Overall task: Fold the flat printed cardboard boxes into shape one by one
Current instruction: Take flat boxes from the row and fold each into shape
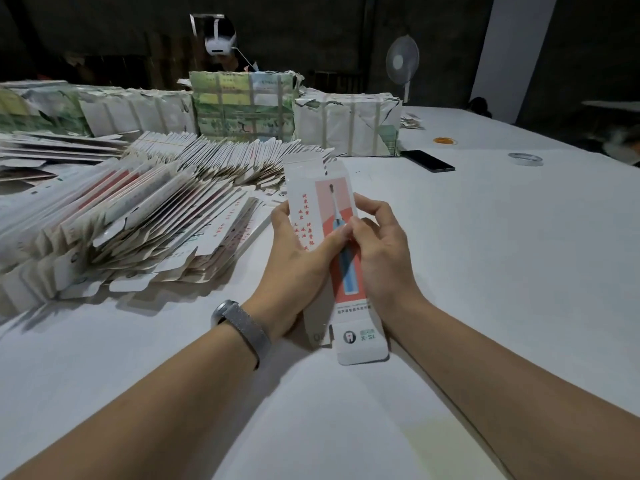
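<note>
Box: printed carton (337,237) held above worktop (485,271), still nearly flat | Left hand (298,258): fingers closed along its left edge | Right hand (377,251): fingers pinched on right edge | Risk: uneven squeezing may crease a panel off its score lines; loose end flaps (360,341) could snag.

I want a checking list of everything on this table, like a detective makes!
Surface: white table, mostly bare on the right.
Job's things: one flat toothbrush box held up; big heap of flat boxes at left.
Clutter: wrapped bundles behind, phone, tape roll.
Grippers: left hand and right hand both grip the box; wristband on left wrist.
Cables: nothing seen.
Surroundings: dark room, fan.
</note>
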Available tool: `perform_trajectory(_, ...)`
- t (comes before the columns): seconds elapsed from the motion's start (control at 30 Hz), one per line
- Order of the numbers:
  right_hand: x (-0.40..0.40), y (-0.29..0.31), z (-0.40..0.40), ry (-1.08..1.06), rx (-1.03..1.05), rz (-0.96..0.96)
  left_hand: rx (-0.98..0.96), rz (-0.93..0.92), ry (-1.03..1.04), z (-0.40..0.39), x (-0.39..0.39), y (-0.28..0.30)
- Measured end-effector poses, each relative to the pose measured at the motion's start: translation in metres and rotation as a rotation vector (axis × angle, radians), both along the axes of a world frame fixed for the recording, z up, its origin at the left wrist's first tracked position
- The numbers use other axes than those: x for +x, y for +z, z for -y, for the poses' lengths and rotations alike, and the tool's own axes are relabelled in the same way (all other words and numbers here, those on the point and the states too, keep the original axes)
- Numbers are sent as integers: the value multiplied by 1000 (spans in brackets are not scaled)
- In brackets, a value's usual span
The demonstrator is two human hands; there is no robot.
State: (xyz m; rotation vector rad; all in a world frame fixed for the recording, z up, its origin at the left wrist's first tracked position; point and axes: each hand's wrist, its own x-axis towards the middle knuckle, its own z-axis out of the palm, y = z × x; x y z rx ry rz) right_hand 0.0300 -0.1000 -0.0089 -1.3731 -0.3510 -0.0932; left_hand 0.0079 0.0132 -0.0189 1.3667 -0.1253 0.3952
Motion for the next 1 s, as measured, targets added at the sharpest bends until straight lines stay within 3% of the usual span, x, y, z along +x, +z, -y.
perform_trajectory(0.2,-1,-2,-6,142,160,-53,-24,-5,28,6,-2,3)
perform_trajectory(0.47,2,-7,-16,231,93,-43,-63,-73,35,10,-3,7)
perform_trajectory(0.73,8,2,-1,147,61,-60,135,-101,-140,0,-2,2)
perform_trajectory(1.0,9,0,2,49,-66,5,269,-153,-72,1,-6,10)
